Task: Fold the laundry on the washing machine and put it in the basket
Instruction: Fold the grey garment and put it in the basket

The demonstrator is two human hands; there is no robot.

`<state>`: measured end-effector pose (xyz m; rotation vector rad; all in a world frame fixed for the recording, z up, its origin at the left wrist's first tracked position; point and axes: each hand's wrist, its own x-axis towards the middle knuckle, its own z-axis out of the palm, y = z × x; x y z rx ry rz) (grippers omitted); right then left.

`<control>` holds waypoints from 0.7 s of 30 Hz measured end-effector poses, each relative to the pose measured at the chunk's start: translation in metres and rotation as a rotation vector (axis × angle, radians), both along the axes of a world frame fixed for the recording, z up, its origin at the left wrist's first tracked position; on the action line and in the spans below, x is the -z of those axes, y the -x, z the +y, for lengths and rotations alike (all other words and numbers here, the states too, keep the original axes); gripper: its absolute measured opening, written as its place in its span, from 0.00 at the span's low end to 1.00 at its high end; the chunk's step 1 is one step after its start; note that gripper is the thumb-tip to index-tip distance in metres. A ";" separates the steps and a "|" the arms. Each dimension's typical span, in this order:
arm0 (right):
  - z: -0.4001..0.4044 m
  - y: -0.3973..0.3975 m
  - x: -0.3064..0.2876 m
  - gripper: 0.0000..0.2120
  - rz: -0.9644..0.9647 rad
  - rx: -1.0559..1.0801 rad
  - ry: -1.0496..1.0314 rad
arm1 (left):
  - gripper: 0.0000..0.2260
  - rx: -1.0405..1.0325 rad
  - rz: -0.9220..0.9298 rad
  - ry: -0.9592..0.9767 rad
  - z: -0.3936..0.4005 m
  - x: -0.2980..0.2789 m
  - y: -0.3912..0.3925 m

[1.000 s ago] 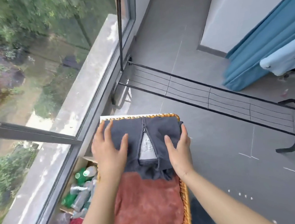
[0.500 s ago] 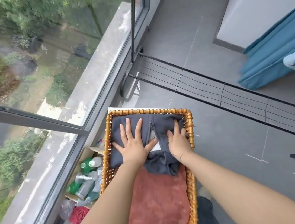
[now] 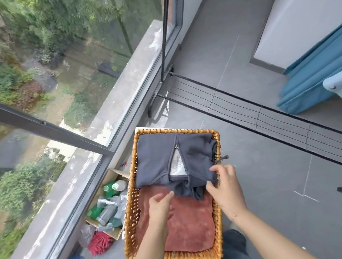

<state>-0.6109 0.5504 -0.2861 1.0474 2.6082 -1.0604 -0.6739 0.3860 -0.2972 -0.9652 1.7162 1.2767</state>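
1. Laundry sits folded in a woven wicker basket (image 3: 131, 217): a dark grey zip-front garment (image 3: 159, 162) fills the far half, and a rust-brown plush towel (image 3: 189, 227) lies flat in the near half.
2. Writing: a pale label panel shows in the open zip, with faint grey print too small to read. No brand is legible on anything.
3. Materials: the basket is rectangular, with a braided honey-coloured rim. The garment looks like soft fleece with a metal zip. The towel has a short nap.
4. Left hand (image 3: 160, 205): fingers loose and spread over the towel, tips at the garment's near hem, gripping nothing.
5. Right hand (image 3: 226, 189): thumb and fingers sit at the garment's near right corner; whether they pinch the cloth I cannot tell.
6. The hands are apart, with the bunched hem between them.
7. Surroundings: a black wire drying rack (image 3: 271, 118) stands on grey floor tiles to the right. A cardboard box of green and clear bottles (image 3: 108, 206) sits left of the basket by the window. A blue curtain (image 3: 318, 65) hangs far right.
8. Hidden: the basket's near edge overlaps the person's jeans, and its support is not visible.
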 end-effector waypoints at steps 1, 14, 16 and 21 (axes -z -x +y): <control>-0.003 0.002 0.003 0.21 -0.035 -0.129 -0.060 | 0.19 -0.033 -0.087 -0.083 0.005 0.002 0.000; 0.022 0.044 -0.012 0.12 0.117 -0.239 -0.204 | 0.11 -0.214 0.007 -0.394 0.036 -0.009 0.039; 0.028 0.049 -0.022 0.12 0.207 -0.179 -0.178 | 0.13 -0.235 0.109 -0.484 0.040 -0.020 0.045; 0.032 0.058 -0.031 0.11 0.336 -0.143 -0.067 | 0.12 -0.268 0.314 -0.721 0.045 -0.023 0.055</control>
